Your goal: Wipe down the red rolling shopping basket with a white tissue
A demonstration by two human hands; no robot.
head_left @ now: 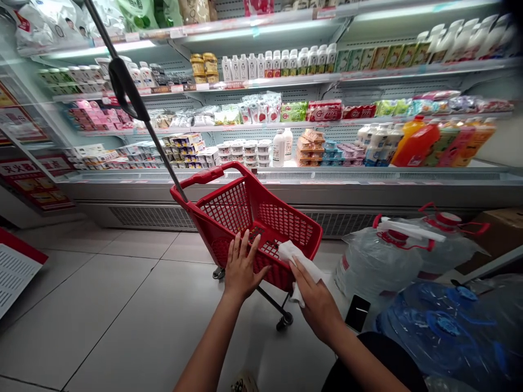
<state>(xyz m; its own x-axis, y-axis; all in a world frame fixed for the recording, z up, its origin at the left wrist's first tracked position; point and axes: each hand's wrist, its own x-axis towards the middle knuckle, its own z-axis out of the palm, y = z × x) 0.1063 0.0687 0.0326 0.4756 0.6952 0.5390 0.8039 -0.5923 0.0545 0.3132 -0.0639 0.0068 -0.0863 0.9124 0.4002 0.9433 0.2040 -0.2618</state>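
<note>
A red plastic shopping cart point(281, 218) with lattice sides stands in the middle, on dark legs with small wheels. My left hand point(242, 267) lies against its near side with the fingers spread, and nothing is in it. Close to the cart's near right corner, my right hand point(312, 288) has its fingers pressed over a white cloth or tissue point(300, 260), part of which hangs below the rim. The cart's basket holds nothing that I can see. A long dark pole point(157, 139) with a black grip rises from the handle end toward the upper left.
Behind the cart runs a refrigerated display point(286, 178) with several shelves of bottles, cups and packets. Large water bottles point(441, 326) stand at the right, beside a phone point(358, 313). A red and white object point(18, 269) juts in at the left edge over the tiled floor.
</note>
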